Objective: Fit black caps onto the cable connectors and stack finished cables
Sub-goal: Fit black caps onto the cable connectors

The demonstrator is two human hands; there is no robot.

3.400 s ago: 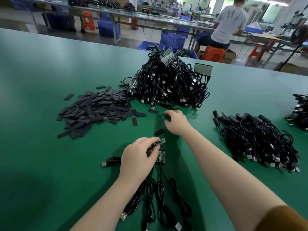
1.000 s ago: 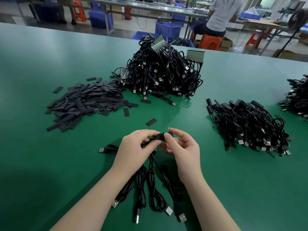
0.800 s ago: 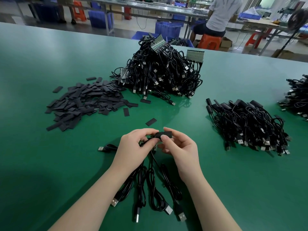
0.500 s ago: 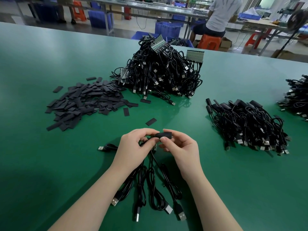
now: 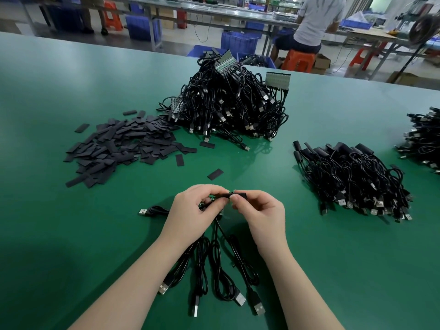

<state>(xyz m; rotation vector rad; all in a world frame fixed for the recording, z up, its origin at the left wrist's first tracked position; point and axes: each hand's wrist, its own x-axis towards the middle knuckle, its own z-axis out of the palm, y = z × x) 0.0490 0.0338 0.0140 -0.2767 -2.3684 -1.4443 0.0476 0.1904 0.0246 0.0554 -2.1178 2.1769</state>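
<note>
My left hand (image 5: 192,215) pinches the small green circuit-board end of a black cable (image 5: 215,258) above the green table. My right hand (image 5: 259,210) pinches a black cap (image 5: 239,194) that sits on that end, between both hands' fingertips. Several more cables of the same bunch hang under my hands with USB plugs (image 5: 240,301) lying toward me. A flat heap of loose black caps (image 5: 119,146) lies at the left. The tall tangle of uncapped cables (image 5: 228,106) is beyond it. Capped cables lie in a stack (image 5: 352,177) at the right.
Single loose caps (image 5: 215,174) lie between the heaps and my hands. Another cable heap (image 5: 423,139) sits at the far right edge. Beyond the table edge (image 5: 142,50) are blue crates, orange stools and a seated person (image 5: 314,22) at another bench.
My right hand picked a cap from the table and brought it to the connector held by my left hand. Over the last second the cap has slid slightly further on.
</note>
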